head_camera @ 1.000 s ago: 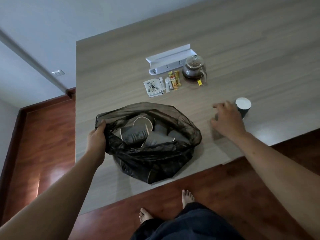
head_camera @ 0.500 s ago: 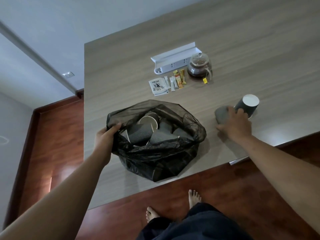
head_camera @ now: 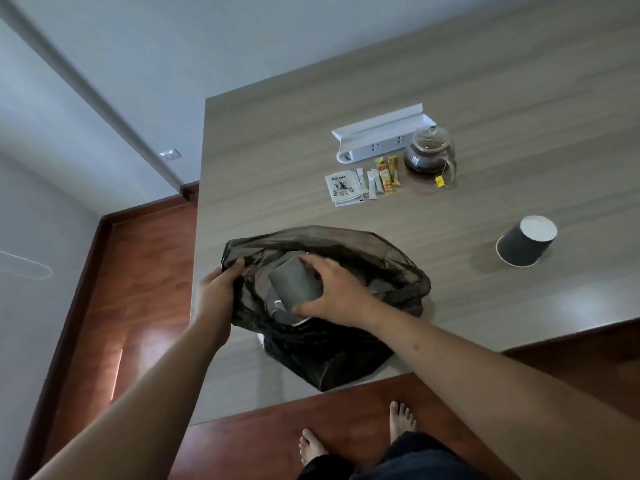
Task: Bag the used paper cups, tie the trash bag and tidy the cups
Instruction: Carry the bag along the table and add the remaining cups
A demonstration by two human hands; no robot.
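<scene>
A black trash bag (head_camera: 346,348) stands open on the wooden table (head_camera: 519,98) near its front edge. My left hand (head_camera: 216,289) grips the bag's left rim and holds the mouth open. Over that opening, my right hand (head_camera: 334,289) grips a grey paper cup (head_camera: 294,284), tilted with its bottom up and to the left. More cups lie beneath it inside the bag, mostly hidden. Another dark paper cup (head_camera: 524,244) stands upside down on the table to the right, apart from both hands.
Behind the bag lie tea sachets (head_camera: 344,188) and sugar sticks (head_camera: 382,176), a white power strip (head_camera: 379,140) and a glass teapot (head_camera: 429,150) of dark tea. The table's front edge runs just below the bag; red wooden floor and my bare feet lie beneath.
My right hand picked up a grey cup from the table's right side and carried it left over the bag's mouth. The left hand kept its grip on the rim.
</scene>
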